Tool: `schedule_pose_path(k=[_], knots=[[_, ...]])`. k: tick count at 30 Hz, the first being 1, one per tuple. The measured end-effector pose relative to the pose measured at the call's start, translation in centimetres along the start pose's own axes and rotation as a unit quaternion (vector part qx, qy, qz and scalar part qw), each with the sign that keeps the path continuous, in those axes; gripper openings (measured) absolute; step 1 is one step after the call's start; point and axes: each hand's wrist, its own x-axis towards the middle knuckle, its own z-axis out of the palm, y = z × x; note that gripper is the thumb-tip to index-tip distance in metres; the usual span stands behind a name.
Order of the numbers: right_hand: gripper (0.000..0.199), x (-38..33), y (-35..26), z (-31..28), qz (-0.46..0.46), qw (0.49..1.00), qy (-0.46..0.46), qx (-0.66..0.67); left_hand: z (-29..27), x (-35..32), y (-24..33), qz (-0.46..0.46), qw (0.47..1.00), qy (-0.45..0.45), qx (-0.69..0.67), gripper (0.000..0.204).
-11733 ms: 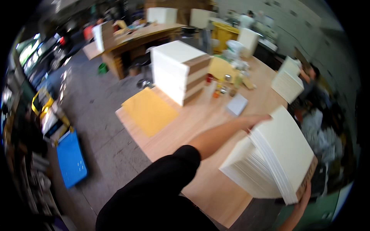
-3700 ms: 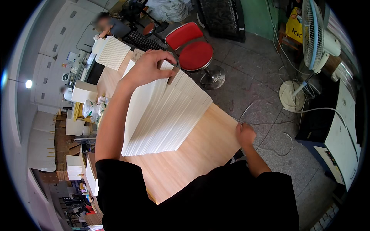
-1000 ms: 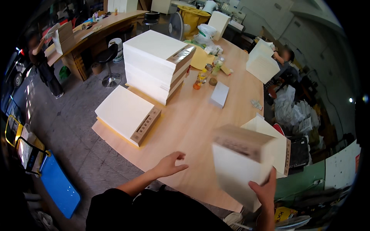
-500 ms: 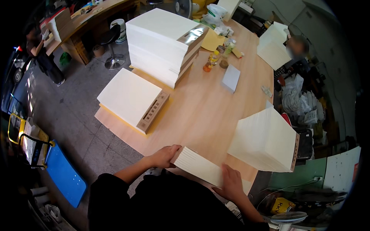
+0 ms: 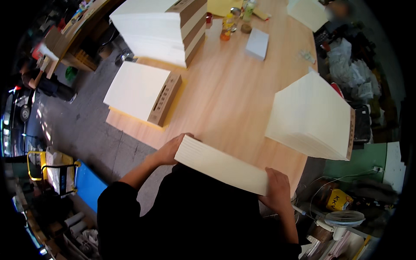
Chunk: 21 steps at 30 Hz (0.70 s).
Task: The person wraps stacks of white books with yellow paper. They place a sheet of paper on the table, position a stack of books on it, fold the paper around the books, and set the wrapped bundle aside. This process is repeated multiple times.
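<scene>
Workshop around your wooden table (image 5: 234, 93).
Grey concrete floor (image 5: 93, 134) is lying to your left; a white fan (image 5: 349, 218) is standing at lower right.

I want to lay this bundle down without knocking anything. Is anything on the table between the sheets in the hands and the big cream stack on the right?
Nothing visible. The left hand and right hand hold the bundle of sheets at the table's near edge; only bare wood lies before the cream stack.
</scene>
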Motion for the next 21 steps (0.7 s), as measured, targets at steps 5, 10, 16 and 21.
schedule_pose_path(k=[5, 10, 16, 21], knots=[[0.081, -4.0, 6.0, 0.8, 0.175, 0.932, 0.142, 0.284, -2.2, -2.1, -2.6, -0.157, 0.982, -0.068, 0.080, 0.069], [0.084, -4.4, 12.7, 11.3, 0.222, 0.623, 0.268, 0.701, 2.8, 1.8, -3.3, -0.292, 0.817, 0.091, -0.489, 0.079], [0.085, -3.1, 9.9, 16.3, 0.230, 0.614, 0.152, 0.740, 3.7, 3.4, -0.3, -0.315, 0.775, 0.058, -0.544, 0.084], [0.072, -6.0, 12.4, 16.7, 0.239, 0.693, 0.121, 0.669, 3.8, 1.6, -2.0, -0.287, 0.846, 0.113, -0.435, 0.060]])
